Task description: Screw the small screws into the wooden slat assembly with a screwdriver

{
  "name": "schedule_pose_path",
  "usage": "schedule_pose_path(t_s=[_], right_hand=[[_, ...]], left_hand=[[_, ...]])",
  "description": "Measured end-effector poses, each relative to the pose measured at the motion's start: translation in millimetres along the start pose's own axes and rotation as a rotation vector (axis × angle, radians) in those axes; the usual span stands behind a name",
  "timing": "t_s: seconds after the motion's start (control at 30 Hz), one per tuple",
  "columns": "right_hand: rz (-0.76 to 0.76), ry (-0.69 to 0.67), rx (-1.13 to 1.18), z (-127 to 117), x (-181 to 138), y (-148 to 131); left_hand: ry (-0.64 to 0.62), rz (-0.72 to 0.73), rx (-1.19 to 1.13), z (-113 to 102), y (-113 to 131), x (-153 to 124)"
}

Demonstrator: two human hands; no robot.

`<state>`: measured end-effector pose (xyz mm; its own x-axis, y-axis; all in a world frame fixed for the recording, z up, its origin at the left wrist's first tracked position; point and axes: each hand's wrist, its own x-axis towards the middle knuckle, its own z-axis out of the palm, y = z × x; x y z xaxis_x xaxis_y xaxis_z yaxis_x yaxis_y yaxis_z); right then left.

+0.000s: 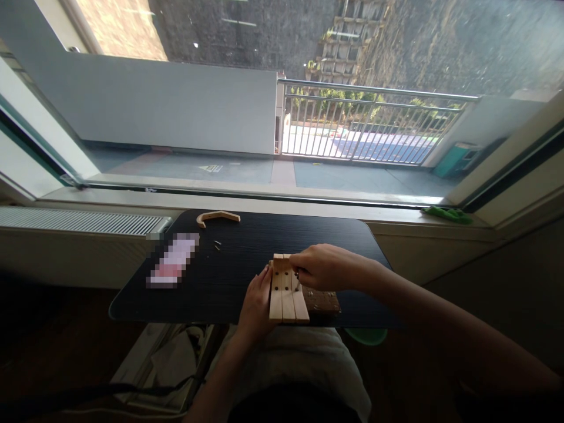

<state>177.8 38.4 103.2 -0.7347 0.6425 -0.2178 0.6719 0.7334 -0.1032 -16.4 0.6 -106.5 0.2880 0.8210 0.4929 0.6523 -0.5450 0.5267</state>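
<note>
A small wooden slatted piece [282,305] with rows of dark holes lies near the table's front edge. My left hand [255,299] grips its left side, fingers along the edge. Over the right-hand slat, my right hand [317,267] is closed around a thin metal driver [298,284], whose shaft points down at a hole. My fist hides most of the tool, so its exact kind is unclear. A brown speckled block [324,301] sits against the right side of the slatted piece.
On the dark table [247,252], a curved wooden part [218,215] lies at the back left. Two small metal screws [217,245] rest nearer, beside a blurred flat item [174,258]. A green cloth [447,215] is on the windowsill, and a radiator [83,222] stands left.
</note>
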Motion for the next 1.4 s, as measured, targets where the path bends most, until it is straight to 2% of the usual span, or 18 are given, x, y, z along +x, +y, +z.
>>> schedule_pose_path(t_s=[0.53,0.9,1.1,1.4], right_hand=[[0.015,-0.035,0.069,1,2,0],[0.126,-0.073,0.056,-2,7,-3],[0.139,-0.071,0.038,-2,8,-6],[0.286,-0.089,0.028,-6,12,-19]], left_hand=[[0.014,-0.042,-0.036,1,0,0],[0.001,-0.043,-0.026,1,0,1],[0.008,-0.053,-0.029,1,1,1],[0.006,-0.045,-0.032,2,-1,0]])
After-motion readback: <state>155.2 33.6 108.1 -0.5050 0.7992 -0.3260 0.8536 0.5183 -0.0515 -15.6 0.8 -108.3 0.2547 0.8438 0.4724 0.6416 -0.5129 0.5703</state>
